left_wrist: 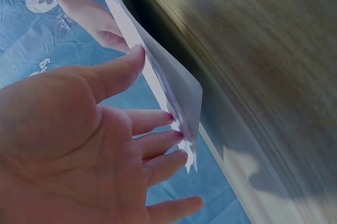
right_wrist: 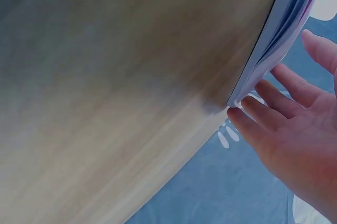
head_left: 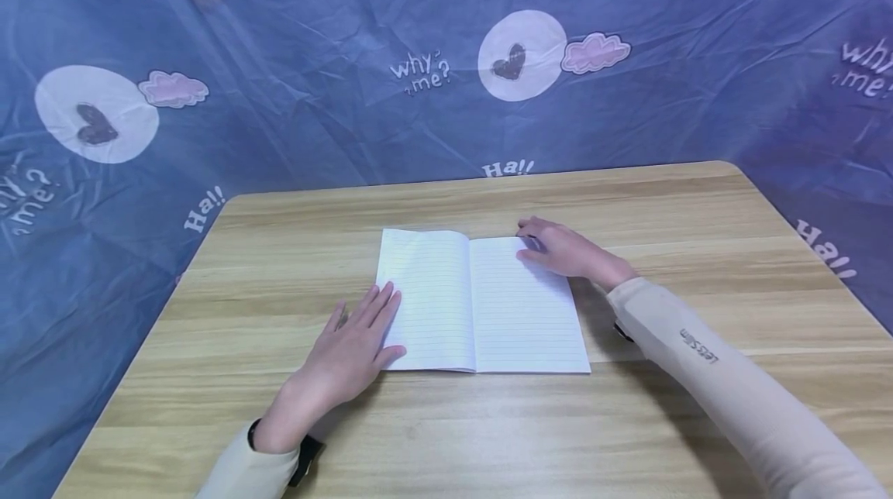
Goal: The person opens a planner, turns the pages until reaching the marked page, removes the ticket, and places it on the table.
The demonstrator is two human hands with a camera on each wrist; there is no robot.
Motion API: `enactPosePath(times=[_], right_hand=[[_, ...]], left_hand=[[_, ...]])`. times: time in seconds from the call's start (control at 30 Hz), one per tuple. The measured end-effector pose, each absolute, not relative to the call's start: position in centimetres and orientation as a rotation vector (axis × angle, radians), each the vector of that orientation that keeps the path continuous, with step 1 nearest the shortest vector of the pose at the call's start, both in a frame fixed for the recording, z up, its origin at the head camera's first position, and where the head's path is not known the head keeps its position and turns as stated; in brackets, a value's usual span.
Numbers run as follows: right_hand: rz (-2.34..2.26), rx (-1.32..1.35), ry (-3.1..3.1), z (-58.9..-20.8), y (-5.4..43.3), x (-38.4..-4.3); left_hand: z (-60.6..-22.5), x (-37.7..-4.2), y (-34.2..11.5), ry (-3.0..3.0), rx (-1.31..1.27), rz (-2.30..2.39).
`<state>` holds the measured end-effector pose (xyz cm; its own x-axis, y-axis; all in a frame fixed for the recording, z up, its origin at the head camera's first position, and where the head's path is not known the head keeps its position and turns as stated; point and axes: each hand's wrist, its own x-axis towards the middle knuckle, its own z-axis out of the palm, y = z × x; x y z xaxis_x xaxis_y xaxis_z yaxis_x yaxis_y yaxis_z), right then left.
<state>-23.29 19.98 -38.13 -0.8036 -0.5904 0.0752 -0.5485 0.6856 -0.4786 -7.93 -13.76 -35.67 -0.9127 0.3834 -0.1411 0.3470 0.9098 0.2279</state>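
Observation:
An open lined notebook (head_left: 432, 301) lies on the wooden table, its blank ruled pages facing up. My left hand (head_left: 349, 352) rests on the lower left edge of the left page, fingers straight and spread. In the left wrist view, its thumb and fingertips touch the white page (left_wrist: 179, 87), whose edge stands a little off the tabletop. My right hand (head_left: 561, 249) is at the top right corner of the right page, fingers bent slightly over the far edge. The right wrist view shows its fingertips right at the edges of the stacked pages (right_wrist: 276, 45).
The light wood table (head_left: 279, 251) has rounded far corners. Behind it and along both sides hangs a blue printed cloth (head_left: 349, 96). Dark bands circle the wrists at the sleeve ends, such as the left wristband (head_left: 305, 459).

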Motion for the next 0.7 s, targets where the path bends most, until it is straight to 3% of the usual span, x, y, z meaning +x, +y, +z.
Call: enactPosePath(times=[0.33, 0.7], right_hand=[[-0.893, -0.896, 2.849, -37.1, 20.1, -23.1], [-1.362, -0.439, 2.565, -35.8, 21.8, -21.8]], left_hand=[[-35.8, -8.0, -13.8, 2.887, 0.558, 0.284], [-35.8, -8.0, -13.8, 2.883, 0.561, 0.288]])
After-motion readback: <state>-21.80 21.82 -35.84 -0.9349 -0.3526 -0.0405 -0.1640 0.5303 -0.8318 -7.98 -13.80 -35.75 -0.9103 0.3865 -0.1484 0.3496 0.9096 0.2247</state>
